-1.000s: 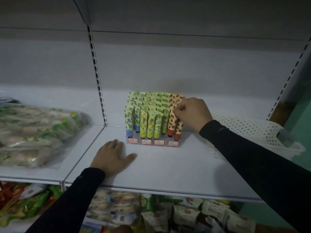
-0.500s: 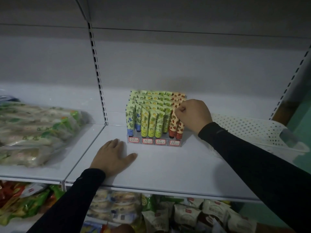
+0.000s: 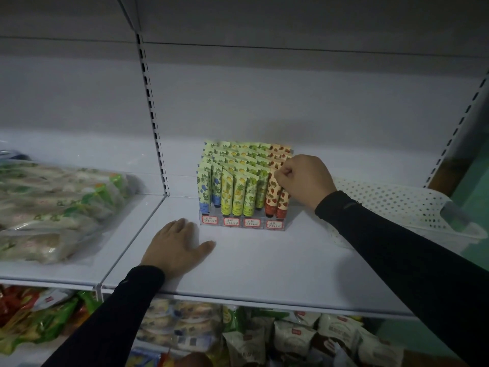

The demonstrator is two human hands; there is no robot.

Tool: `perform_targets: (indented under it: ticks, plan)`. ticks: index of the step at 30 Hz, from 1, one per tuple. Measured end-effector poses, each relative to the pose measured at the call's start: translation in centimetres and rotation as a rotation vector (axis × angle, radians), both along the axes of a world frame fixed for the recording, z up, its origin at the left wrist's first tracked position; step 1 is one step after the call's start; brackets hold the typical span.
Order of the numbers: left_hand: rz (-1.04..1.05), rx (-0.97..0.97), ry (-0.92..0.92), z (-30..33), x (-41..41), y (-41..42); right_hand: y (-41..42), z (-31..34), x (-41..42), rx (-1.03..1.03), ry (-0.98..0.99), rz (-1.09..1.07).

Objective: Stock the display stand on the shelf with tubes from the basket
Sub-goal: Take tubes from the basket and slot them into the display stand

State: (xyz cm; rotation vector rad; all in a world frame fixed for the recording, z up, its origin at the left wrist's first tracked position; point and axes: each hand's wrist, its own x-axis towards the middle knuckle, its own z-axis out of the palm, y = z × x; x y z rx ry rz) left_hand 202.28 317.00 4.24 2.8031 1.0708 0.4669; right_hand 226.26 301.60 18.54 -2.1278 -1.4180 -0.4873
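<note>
On the white shelf (image 3: 264,260), at the right end of the display stand (image 3: 242,223), the right hand (image 3: 304,181) is curled into a fist with its fingertips against the top of a strawberry-print tube (image 3: 272,197) in the front row. It looks like a pinch on the crimped end, though the contact itself is hidden by the knuckles, so I cannot tell whether the tube is gripped or only pressed. The left hand (image 3: 176,245) lies flat and spread on the shelf, just in front of the stand's left corner, holding nothing.

The stand appears nearly full, with blue, yellow, green and red tubes standing upright in rows. The step in hand seems to be seating this tube in the right-hand column. To do it well, push straight down along the tube's length so its cap drops into its slot without tipping its neighbours. The left hand is well placed to steady the stand if it slides. The perforated white basket (image 3: 397,205) sits just right of the stand, behind the right forearm; what it contains cannot be seen.
</note>
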Motion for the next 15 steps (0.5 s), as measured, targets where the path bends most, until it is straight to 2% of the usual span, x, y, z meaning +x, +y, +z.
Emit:
perform_targets:
  ticks: [15]
  plan:
    - [-0.002, 0.012, -0.014, -0.4, 0.0, 0.4, 0.1, -0.6, -1.2, -0.015, -0.035, -0.014]
